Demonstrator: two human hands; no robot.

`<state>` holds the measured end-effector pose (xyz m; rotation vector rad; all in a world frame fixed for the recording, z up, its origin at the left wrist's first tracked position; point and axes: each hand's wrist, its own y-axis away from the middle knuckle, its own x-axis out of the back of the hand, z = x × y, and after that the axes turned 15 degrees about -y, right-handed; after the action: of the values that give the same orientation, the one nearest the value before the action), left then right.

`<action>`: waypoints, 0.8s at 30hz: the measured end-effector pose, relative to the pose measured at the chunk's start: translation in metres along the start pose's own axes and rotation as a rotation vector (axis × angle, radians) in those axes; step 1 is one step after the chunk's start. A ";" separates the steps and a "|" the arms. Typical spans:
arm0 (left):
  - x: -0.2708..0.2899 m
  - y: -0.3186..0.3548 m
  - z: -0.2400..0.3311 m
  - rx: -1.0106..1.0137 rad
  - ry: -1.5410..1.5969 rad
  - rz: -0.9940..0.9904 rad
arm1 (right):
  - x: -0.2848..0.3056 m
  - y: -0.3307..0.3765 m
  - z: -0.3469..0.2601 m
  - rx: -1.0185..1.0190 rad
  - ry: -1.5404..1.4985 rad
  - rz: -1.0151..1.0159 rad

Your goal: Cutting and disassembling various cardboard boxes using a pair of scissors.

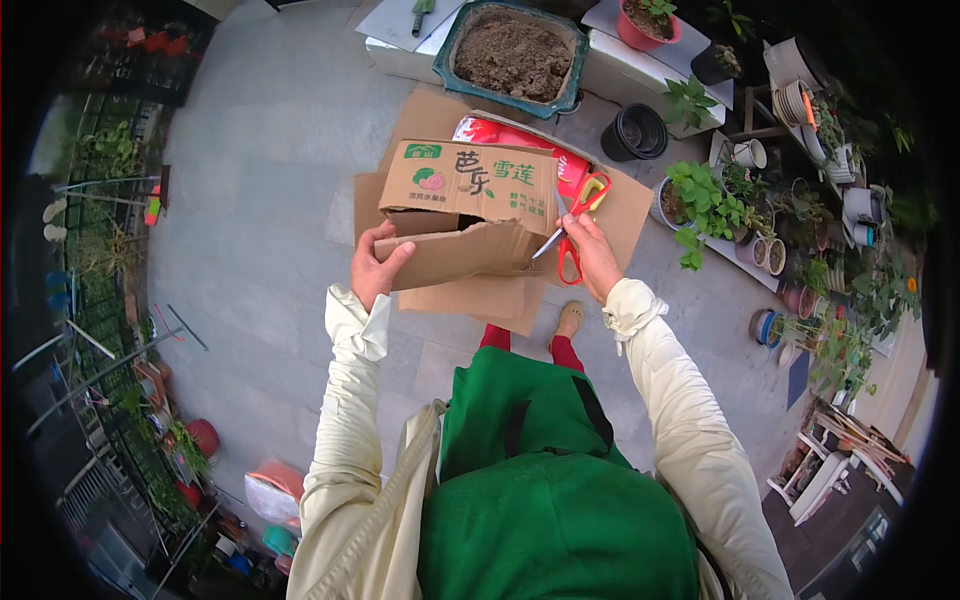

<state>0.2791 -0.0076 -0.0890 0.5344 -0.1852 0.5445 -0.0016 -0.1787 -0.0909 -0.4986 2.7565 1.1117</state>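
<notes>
My left hand point(374, 262) grips the left end of a loose flap on a brown cardboard box point(470, 180), thumb on the near face and fingers behind. The box has printed pictures and lettering on its upper panel, and a dark gap shows between panel and flap. At the flap's right end, my right hand point(597, 258) is closed around red-handled scissors point(569, 262) near their pivot. Their blades are spread, one pointing down-left at the flap's torn edge. Flattened cardboard point(475, 298) lies beneath the box, with a red printed carton point(570, 168) behind it.
Beyond the box stands a green tub of soil point(512, 55) between white foam boxes point(640, 80). A black pot point(634, 132) and leafy potted plants point(705, 195) line the right side. A green-handled trowel point(421, 14) lies at the top. Grey tiles point(250, 200) cover the floor.
</notes>
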 end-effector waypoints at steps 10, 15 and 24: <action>-0.039 0.023 0.066 -0.159 -0.071 0.064 | -0.024 0.036 -0.020 0.098 -0.234 -0.058; -0.044 0.026 0.105 0.027 0.187 -0.053 | -0.012 0.066 -0.008 0.201 0.150 -0.048; -0.010 0.045 0.200 0.072 0.407 -0.196 | -0.033 0.083 -0.019 0.431 0.611 0.224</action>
<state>0.2411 -0.0855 0.0975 0.4945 0.2722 0.4586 0.0002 -0.1273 -0.0155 -0.5480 3.5180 0.3912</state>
